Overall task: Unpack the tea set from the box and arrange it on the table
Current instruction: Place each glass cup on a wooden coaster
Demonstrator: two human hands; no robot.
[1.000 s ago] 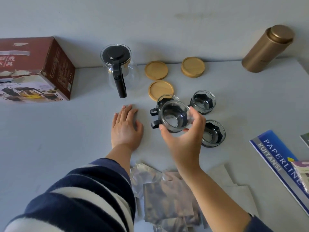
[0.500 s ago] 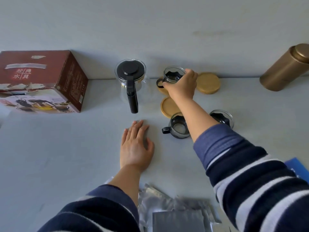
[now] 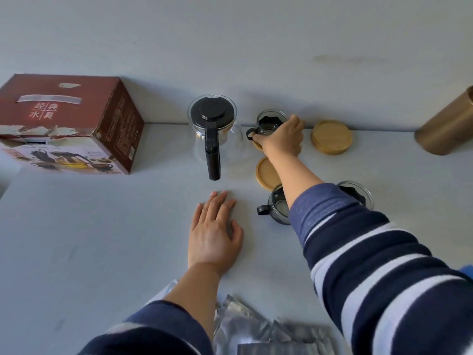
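The right hand (image 3: 280, 139) grasps a small glass cup with a black handle (image 3: 268, 123), set on a round bamboo coaster (image 3: 257, 145) at the wall. The left hand (image 3: 213, 233) lies flat, fingers straight, on the pale grey table (image 3: 89, 239). Far to its left, the dark red cardboard box (image 3: 71, 119) reads "经典水具".

At the far left of the table (image 3: 76, 226) we see the box (image 3: 69, 124) — the teapot (image 3: 213, 129) right of it. Right again, a cup (image 3: 270, 123) sits on a coaster (image 3: 257, 146); two coasters (image 3: 331, 137) (image 3: 267, 175) lie beside and nearer — two cups (image 3: 277, 207) (image 3: 358, 192) nearer still.
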